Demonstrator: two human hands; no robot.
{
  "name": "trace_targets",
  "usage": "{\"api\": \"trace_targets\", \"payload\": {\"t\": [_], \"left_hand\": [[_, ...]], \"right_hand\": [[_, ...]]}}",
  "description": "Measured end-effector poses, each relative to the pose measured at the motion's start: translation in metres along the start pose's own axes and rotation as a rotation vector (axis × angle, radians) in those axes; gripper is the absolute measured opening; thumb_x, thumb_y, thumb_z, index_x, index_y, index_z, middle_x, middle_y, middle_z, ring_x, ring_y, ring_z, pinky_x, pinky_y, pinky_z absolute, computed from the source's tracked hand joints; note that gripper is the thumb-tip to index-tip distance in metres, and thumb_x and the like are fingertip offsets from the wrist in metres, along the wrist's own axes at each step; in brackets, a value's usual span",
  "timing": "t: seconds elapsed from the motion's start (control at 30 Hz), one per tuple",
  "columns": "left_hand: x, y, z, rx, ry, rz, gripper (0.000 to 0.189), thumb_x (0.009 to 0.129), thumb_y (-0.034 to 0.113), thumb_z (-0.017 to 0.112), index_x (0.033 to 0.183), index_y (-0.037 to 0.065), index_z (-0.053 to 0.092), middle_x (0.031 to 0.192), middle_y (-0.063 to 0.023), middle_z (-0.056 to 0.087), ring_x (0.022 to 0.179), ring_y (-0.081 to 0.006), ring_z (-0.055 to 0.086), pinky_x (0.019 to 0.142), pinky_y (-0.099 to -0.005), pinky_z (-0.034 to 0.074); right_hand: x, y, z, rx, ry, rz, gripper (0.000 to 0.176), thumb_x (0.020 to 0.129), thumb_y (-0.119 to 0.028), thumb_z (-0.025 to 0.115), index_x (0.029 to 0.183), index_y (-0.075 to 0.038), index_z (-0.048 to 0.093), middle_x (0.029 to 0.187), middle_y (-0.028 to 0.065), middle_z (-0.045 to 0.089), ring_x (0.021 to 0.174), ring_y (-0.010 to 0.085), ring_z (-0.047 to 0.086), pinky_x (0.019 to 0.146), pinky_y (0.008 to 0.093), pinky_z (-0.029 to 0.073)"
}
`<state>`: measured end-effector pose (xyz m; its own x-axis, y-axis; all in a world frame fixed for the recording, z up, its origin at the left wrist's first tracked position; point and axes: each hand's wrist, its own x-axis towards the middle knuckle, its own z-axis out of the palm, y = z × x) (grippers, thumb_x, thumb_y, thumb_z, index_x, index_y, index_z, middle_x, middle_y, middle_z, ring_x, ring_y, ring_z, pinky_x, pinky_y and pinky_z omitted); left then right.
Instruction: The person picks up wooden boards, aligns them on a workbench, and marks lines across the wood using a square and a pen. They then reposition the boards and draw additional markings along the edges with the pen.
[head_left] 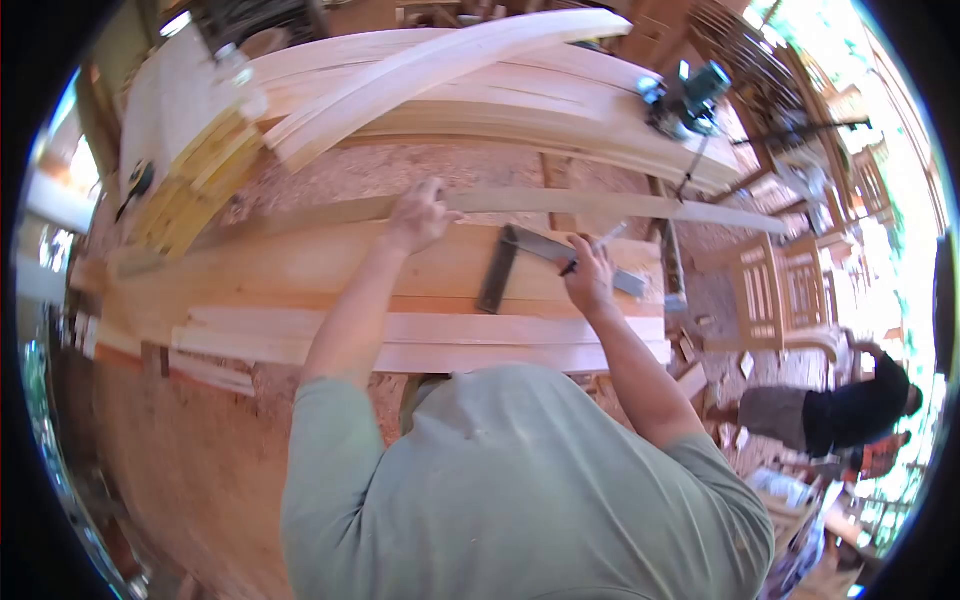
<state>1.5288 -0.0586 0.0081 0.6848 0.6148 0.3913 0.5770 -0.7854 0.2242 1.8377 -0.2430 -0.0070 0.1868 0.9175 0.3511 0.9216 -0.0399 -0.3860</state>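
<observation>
My left hand point(422, 215) is closed at the near edge of a long, thin wooden strip point(540, 201), its fingers and thumb on it. The strip stretches across the far side of a wide wooden board point(400, 265) and sticks out past its right end. In my right hand point(590, 274) is a pen point(570, 268) with a dark tip, held above the board. Beside that hand, a try square point(505, 262) lies on the board, one arm pointing toward me and the other passing under the right hand.
Pale planks point(430, 328) lie along the bench's near side. Beyond sit stacked boards, a curved piece point(450, 62) and a green power tool point(693, 100). Yellow blocks point(200, 180) stand left. At right are a wooden chair point(785, 290) and another person in a dark top point(855, 410).
</observation>
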Motion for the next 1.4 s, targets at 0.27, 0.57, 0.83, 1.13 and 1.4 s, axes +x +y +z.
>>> {"api": "trace_targets", "payload": {"t": [0.27,0.57,0.83,1.13,1.4], "left_hand": [[-0.057,-0.007,-0.017,-0.037,-0.15,-0.014,0.038,0.089,0.029,0.072,0.079,-0.007,0.066,0.115,-0.0206,0.06,0.107,-0.0378,0.06,0.094,-0.0469,0.049],[-0.101,0.017,-0.055,-0.185,-0.281,-0.02,0.031,0.085,0.02,0.076,0.075,-0.007,0.065,0.113,-0.02,0.061,0.108,-0.0383,0.058,0.093,-0.0465,0.048],[-0.09,0.039,-0.038,-0.354,-0.46,-0.125,0.045,0.079,0.034,0.082,0.072,-0.006,0.063,0.086,-0.0218,0.064,0.082,-0.0387,0.063,0.074,-0.0451,0.051],[-0.077,0.092,-0.014,-0.154,-0.54,-0.377,0.063,0.081,0.059,0.074,0.07,-0.002,0.069,0.075,-0.0242,0.068,0.071,-0.0412,0.067,0.065,-0.0486,0.053],[-0.064,0.121,-0.011,-0.035,-0.497,-0.452,0.076,0.078,0.07,0.07,0.072,-0.005,0.071,0.079,-0.0263,0.07,0.077,-0.0413,0.069,0.071,-0.0479,0.054]], "right_hand": [[-0.033,0.028,-0.03,0.167,0.189,0.24,0.041,0.085,-0.021,0.076,0.121,-0.01,0.062,0.114,0.0168,0.067,0.113,0.0418,0.056,0.097,0.0515,0.041],[-0.073,0.146,-0.084,0.168,0.781,0.824,0.041,0.096,-0.025,0.068,0.122,0.005,0.059,0.101,0.0166,0.069,0.092,0.0296,0.066,0.084,0.0392,0.052],[-0.079,0.174,-0.08,0.646,0.455,1.136,0.035,0.097,-0.035,0.067,0.097,0.0,0.069,0.085,0.0054,0.068,0.069,0.014,0.063,0.065,0.0311,0.051],[-0.109,0.186,-0.083,0.274,0.272,1.185,0.046,0.094,-0.043,0.066,0.104,0.002,0.07,0.086,0.0192,0.074,0.088,0.0337,0.072,0.083,0.043,0.055],[-0.1,0.177,-0.075,0.44,0.413,1.324,0.038,0.101,-0.031,0.059,0.093,0.005,0.07,0.07,0.0089,0.067,0.058,0.0179,0.063,0.052,0.033,0.049]]}}
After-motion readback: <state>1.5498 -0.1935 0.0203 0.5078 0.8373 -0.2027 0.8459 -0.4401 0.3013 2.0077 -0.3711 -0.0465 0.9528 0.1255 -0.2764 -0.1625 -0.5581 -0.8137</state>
